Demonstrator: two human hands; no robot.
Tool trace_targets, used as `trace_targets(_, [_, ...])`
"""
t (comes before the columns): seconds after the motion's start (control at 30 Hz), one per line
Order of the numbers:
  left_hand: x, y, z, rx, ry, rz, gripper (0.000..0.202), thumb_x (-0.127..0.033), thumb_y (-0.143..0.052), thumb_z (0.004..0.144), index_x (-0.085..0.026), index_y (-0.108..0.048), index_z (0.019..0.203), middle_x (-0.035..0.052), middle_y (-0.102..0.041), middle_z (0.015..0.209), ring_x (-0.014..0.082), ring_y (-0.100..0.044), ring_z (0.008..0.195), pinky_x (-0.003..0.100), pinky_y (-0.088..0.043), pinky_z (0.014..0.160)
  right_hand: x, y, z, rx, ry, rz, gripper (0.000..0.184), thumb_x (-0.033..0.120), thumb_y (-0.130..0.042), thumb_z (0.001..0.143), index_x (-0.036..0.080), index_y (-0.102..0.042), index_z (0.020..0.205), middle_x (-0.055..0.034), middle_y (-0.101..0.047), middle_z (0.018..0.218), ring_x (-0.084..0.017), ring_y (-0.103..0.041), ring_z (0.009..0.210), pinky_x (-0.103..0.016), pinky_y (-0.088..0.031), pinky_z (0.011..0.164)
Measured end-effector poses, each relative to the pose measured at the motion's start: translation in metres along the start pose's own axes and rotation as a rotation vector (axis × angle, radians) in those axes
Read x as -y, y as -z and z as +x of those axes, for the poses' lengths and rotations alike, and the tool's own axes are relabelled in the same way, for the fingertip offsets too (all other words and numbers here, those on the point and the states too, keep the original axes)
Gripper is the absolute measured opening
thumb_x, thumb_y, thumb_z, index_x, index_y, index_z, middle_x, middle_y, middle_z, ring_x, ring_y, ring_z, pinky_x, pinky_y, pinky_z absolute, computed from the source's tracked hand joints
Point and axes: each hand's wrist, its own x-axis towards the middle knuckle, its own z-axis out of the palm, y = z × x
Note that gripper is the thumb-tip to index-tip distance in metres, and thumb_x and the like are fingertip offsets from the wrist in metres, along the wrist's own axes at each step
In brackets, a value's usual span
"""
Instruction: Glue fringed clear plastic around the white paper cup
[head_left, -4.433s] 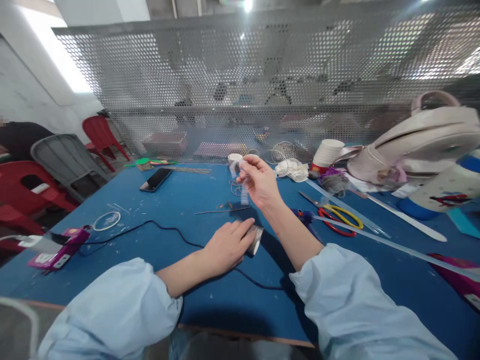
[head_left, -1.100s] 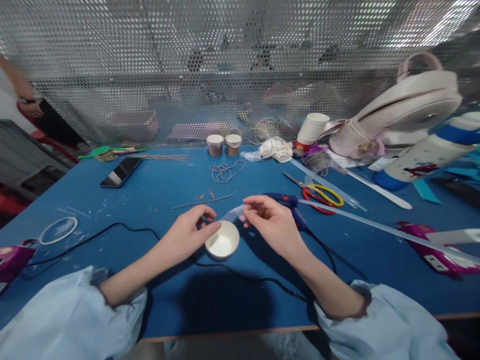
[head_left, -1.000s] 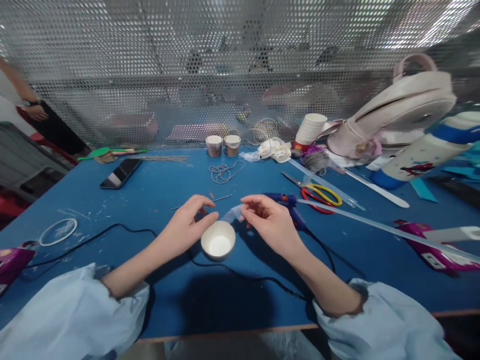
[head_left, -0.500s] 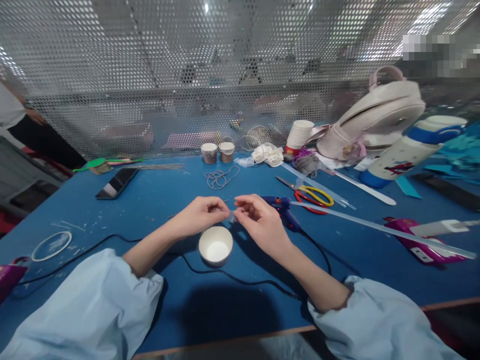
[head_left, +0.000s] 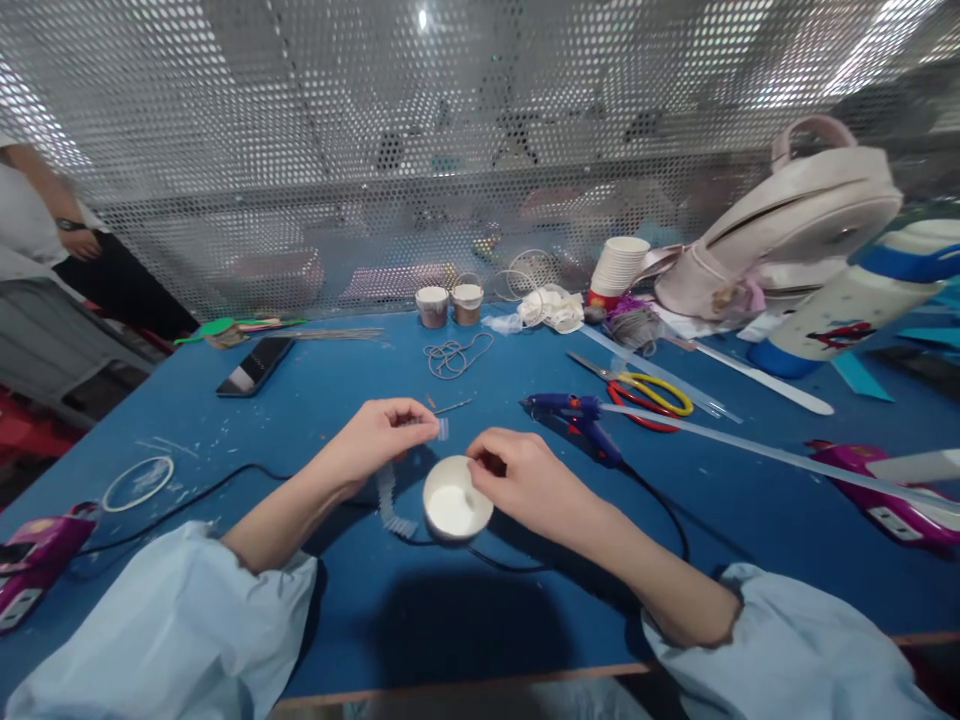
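Observation:
A small white paper cup (head_left: 457, 508) stands open side up on the blue table (head_left: 315, 380) in front of me. My left hand (head_left: 379, 440) pinches one end of a clear ribbed strip (head_left: 387, 497) that hangs down beside the cup's left. My right hand (head_left: 525, 482) rests against the cup's right rim, its fingers curled around it.
A black cable (head_left: 225, 478) runs under my arms. A blue glue gun (head_left: 574, 415), scissors (head_left: 645, 385), long clear strips, a phone (head_left: 255, 364), two small cups (head_left: 450, 304), a cup stack (head_left: 619, 272) and a pale bag (head_left: 795, 225) lie beyond. Purple glue guns sit at both edges. A person stands at far left.
Both hands pinched the strip above the cup half a second ago. Now my right hand has let go and dropped to the cup's rim; the strip hangs from my left hand.

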Motion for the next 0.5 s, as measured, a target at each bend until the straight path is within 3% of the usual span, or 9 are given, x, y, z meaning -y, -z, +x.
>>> trace_targets(0.17, [0.001, -0.003, -0.003, 0.037, 0.039, -0.069, 0.022, -0.037, -0.069, 0.068, -0.016, -0.064, 0.071, -0.0039, -0.050, 0.058, 0.0051, -0.035, 0.045, 0.019, -0.023, 0.041, -0.003, -0.002, 0.007, -0.038, 0.051, -0.113, 0.012, 0.013, -0.054, 0.085, 0.016, -0.062, 0.078, -0.0038, -0.061, 0.078, -0.015, -0.055, 0.071, -0.028, -0.041, 0.066])
trace_targets(0.3, [0.005, -0.003, -0.004, 0.021, 0.035, -0.050, 0.022, -0.038, -0.069, 0.068, -0.017, -0.064, 0.070, -0.0036, -0.050, 0.058, 0.0057, -0.037, 0.045, 0.020, -0.025, 0.042, -0.005, 0.010, -0.006, -0.068, -0.015, -0.114, 0.014, 0.028, -0.055, 0.089, 0.017, -0.064, 0.089, -0.0052, -0.064, 0.087, -0.016, -0.057, 0.074, -0.028, -0.042, 0.066])
trace_targets(0.4, [0.009, -0.002, -0.005, 0.007, 0.029, -0.052, 0.021, -0.038, -0.069, 0.068, -0.017, -0.064, 0.069, -0.0038, -0.051, 0.058, 0.0058, -0.037, 0.046, 0.020, -0.026, 0.043, -0.017, 0.032, -0.031, -0.007, -0.107, -0.227, 0.019, 0.032, -0.053, 0.089, 0.020, -0.065, 0.083, -0.0038, -0.067, 0.080, -0.017, -0.059, 0.071, -0.029, -0.041, 0.064])
trace_targets(0.5, [0.010, -0.002, -0.005, 0.006, 0.031, -0.065, 0.019, -0.036, -0.069, 0.068, -0.018, -0.064, 0.069, -0.0041, -0.051, 0.058, 0.0059, -0.037, 0.046, 0.021, -0.026, 0.043, -0.043, 0.059, -0.056, 0.060, -0.338, -0.463, 0.031, 0.042, -0.050, 0.089, 0.022, -0.063, 0.071, -0.0031, -0.067, 0.070, -0.020, -0.061, 0.065, -0.030, -0.038, 0.058])
